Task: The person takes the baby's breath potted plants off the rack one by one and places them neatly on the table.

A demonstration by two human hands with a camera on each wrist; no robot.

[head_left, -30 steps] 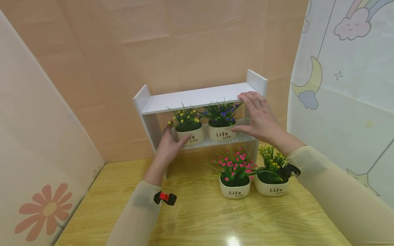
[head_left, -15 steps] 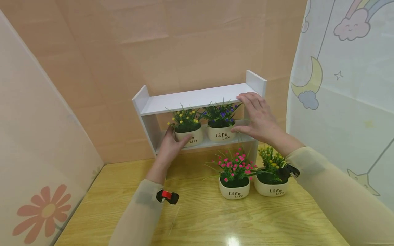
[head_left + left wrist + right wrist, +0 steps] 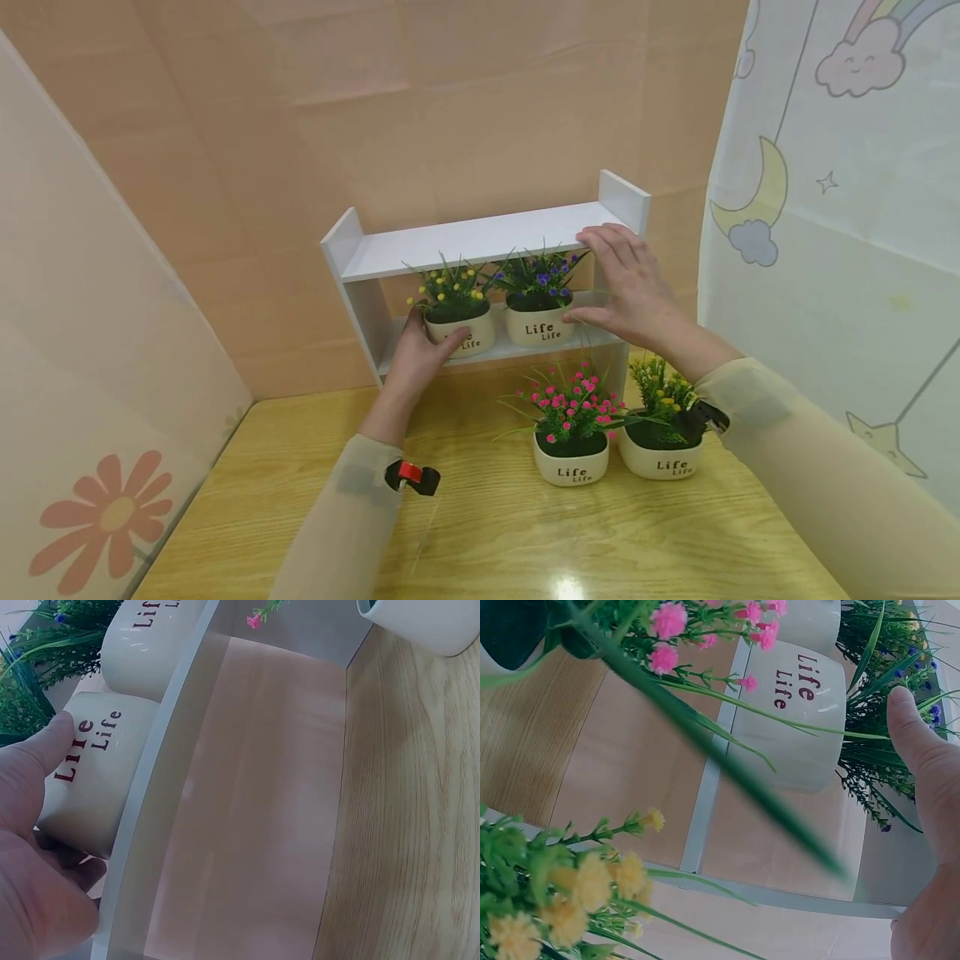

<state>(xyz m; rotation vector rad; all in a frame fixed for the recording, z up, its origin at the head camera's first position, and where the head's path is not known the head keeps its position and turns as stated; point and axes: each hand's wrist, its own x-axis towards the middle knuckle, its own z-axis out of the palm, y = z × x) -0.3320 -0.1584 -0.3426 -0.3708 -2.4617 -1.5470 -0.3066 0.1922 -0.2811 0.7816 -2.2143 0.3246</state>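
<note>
On the middle board of a white shelf [image 3: 480, 239] stand two artificial potted plants in cream pots lettered "Life". My left hand [image 3: 415, 357] grips the left one, the yellow-flowered potted plant [image 3: 442, 333]. Its thumb lies across the pot front, and in the left wrist view the fingers [image 3: 86, 874] are by the pot's outer side. Beside it is the purple-flowered potted plant [image 3: 538, 323]. My right hand [image 3: 637, 287] is spread, fingertips on the top board's front edge at the right. The right thumb [image 3: 911, 727] is by the purple plant's leaves; contact cannot be made out.
In front of the shelf, on the wooden table [image 3: 480, 533], stand a pink-flowered potted plant [image 3: 572, 467] and another yellow-flowered one [image 3: 660, 460], side by side under my right forearm. Decorated cloth walls [image 3: 487, 100] enclose the table at the back and both sides.
My left forearm has shifted slightly to the right, the left hand staying on the yellow-flowered potted plant. The right hand and the other plants look unchanged.
</note>
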